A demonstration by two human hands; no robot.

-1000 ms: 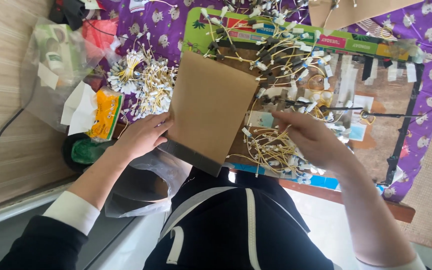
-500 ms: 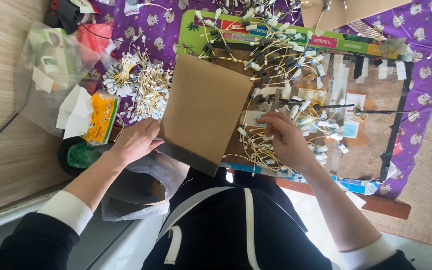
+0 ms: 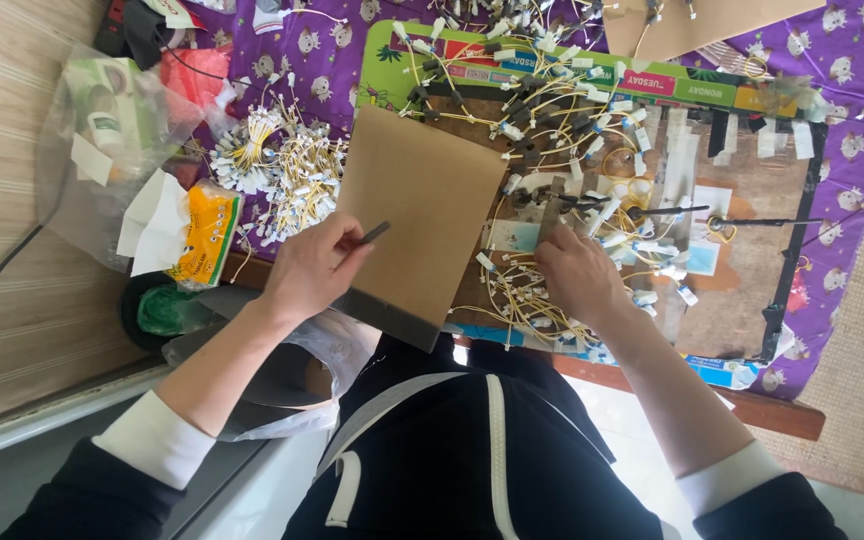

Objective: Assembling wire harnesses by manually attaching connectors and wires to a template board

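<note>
The left hand (image 3: 314, 268) pinches a thin dark strip (image 3: 372, 234) between thumb and fingers, just over the left edge of a brown card (image 3: 420, 215) that lies tilted across the table (image 3: 752, 405); the right hand (image 3: 577, 275) rests palm down in a tangle of yellow wires (image 3: 512, 305) with white end tags, its fingers curled into the pile, and whether they grip one wire or only press on the heap I cannot tell. The strip looks small, smooth and stiff, so it could slip from the pinch and vanish among the clutter or fall off the near table edge onto the lap. The wires are thin, springy and looped through one another; pulling one would likely drag its neighbours along, or snag a tag on the dark clips (image 3: 562, 200) lying in the middle. The card is light, flat and matt, overhanging the near edge a little, so a nudge from the left wrist could slide or tip it. A second heap of wires (image 3: 282, 175) sits left of the card on the purple printed cloth (image 3: 322, 70), soft and wrinkled, which could shift under a tug. Further left lie a crinkled clear bag (image 3: 102, 130) and an orange tissue pack (image 3: 197, 230), both flimsy. A worn brown board (image 3: 752, 230) with paper scraps taped on carries most of the wires.
</note>
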